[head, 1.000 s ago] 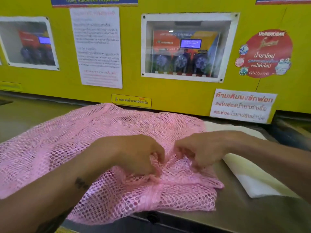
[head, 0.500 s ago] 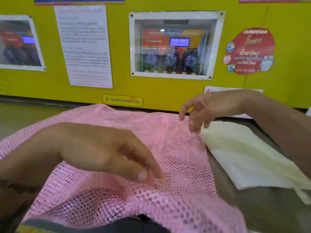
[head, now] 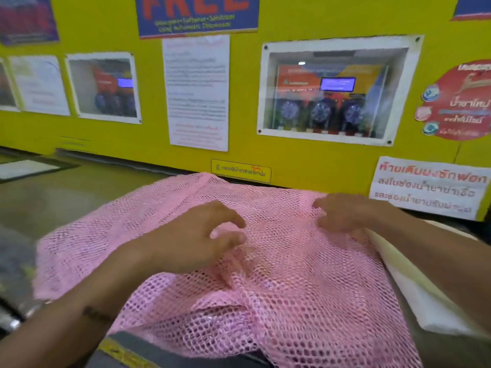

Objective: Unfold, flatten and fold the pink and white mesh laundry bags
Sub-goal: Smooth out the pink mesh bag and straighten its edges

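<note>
A pink mesh laundry bag lies spread over the metal counter, its near edge hanging over the front. My left hand hovers on the bag's middle, fingers apart and curled, holding nothing. My right hand rests on the bag's far right part with fingers spread. A white mesh bag lies to the right, partly under the pink bag's edge and under my right forearm.
The metal counter runs left to right in front of a yellow wall with posters and a windowed dispenser. A dark flat item lies at the far left. A black and yellow strip shows at the near edge.
Both hands let go of the bunched near part of the pink bag. My right hand rose toward the far right and now rests on the bag. My left hand moved to the middle.
</note>
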The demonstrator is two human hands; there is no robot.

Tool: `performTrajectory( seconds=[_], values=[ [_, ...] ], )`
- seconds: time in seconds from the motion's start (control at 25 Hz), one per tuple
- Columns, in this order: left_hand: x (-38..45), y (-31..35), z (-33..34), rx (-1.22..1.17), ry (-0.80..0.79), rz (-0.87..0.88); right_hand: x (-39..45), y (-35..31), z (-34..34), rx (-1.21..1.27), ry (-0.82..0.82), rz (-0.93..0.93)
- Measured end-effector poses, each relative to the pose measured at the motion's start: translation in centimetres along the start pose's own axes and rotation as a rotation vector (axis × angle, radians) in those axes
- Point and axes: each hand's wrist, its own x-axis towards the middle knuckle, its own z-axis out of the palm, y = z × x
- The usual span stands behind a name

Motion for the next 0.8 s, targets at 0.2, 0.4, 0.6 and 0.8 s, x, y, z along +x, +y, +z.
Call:
performTrajectory(
  seconds=[0.2,0.4,0.6,0.8],
  values=[
    [-2.7,-2.9,-0.6,0.069,0.132,-0.069,0.4,-6.3,-1.2,0.193,-0.151,-0.251],
    [-6.2,-4.4,-0.4,0.092,-0.068,-0.098,2.0,-10.1,-2.4,0.006,0.103,-0.256],
    [-7.5,-5.6,-0.8,-0.082,-0.014,-0.05,1.7,-15.0,-2.6,0.201,-0.106,-0.564],
    [-10.1,-6.4,-5.5,-0.199,-0.118,-0.128,3.1,-15.2,-2.9,0.184,-0.201,-0.484]
  ],
)
